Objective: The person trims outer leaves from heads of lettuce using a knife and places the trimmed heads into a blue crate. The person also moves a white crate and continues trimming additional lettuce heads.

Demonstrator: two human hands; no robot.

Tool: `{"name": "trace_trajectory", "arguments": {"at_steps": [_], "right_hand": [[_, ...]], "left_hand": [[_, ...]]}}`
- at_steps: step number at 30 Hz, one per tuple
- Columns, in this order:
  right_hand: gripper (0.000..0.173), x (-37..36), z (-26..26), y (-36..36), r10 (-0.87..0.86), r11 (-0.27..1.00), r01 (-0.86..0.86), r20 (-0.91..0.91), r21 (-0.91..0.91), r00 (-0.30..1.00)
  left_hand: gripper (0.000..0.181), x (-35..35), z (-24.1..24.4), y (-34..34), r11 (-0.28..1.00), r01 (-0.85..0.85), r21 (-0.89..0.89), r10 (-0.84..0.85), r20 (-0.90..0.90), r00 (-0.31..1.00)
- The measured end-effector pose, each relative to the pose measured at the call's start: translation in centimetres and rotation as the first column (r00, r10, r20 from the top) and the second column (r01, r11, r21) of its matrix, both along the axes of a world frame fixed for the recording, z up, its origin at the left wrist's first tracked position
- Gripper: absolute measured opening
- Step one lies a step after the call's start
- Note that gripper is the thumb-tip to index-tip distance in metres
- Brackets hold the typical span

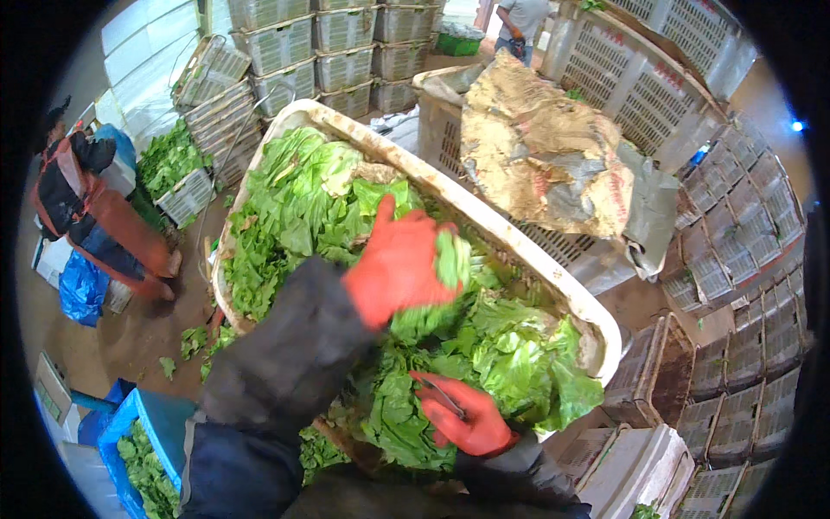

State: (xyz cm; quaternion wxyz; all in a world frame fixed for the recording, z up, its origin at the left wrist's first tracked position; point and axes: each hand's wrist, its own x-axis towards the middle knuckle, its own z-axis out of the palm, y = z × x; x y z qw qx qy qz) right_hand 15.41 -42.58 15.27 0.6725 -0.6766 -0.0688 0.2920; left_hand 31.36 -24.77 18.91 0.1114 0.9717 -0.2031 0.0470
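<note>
My left hand (402,269) wears a red glove and reaches across a large white plastic crate (583,324) piled with leafy greens. Its fingers are closed around a pale-ribbed bunch of greens (449,259), partly blurred. Lower down, my right hand (468,416), gloved in red too, grips a small knife (444,397) whose thin blade lies against the fingers. Under and beside that hand are loose dark green leaves (402,415). Lettuce-like leaves (519,357) fill the crate's right end, and more greens (305,188) are heaped at its far left end.
Beyond the crate, a torn brown sack (545,143) covers another crate. Stacked plastic crates (285,52) stand behind and along the right (733,227). A person in a red apron (110,207) bends at left; another person (522,23) stands far back. A blue-lined bin (146,447) holds greens.
</note>
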Motion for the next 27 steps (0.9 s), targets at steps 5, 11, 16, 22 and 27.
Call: {"name": "trace_trajectory", "arguments": {"at_steps": [5, 11, 16, 22, 27], "right_hand": [[0.041, 0.1, 0.4, -1.4, -0.066, 0.955, 0.044, 0.063, 0.294, 0.996], [0.049, 0.3, 7.2, 4.2, -0.290, 0.948, 0.285, 0.762, 0.144, 0.580], [0.050, -5.2, -0.6, 12.8, 0.431, 0.902, -0.428, -0.121, 0.054, 0.894], [0.039, -15.1, -4.8, 19.0, 0.642, 0.760, -0.647, -0.085, -0.063, 0.762], [0.042, -14.1, -4.9, 23.0, 0.762, 0.594, -0.502, 0.639, -0.629, 0.100]], "left_hand": [[0.079, -12.4, -3.3, 8.0, 0.698, 0.283, -0.658, -0.007, 0.388, 0.922], [0.082, -20.3, -1.1, 15.8, 0.466, 0.195, -0.863, 0.099, 0.270, 0.958], [0.083, -29.4, 2.3, 19.7, 0.718, 0.449, -0.532, -0.515, 0.027, 0.857], [0.069, -49.0, -10.7, 21.9, -0.451, -0.712, -0.538, -0.339, -0.635, 0.694], [0.069, -54.0, -17.1, 19.9, -0.913, -0.397, -0.091, -0.390, -0.088, 0.917]]}}
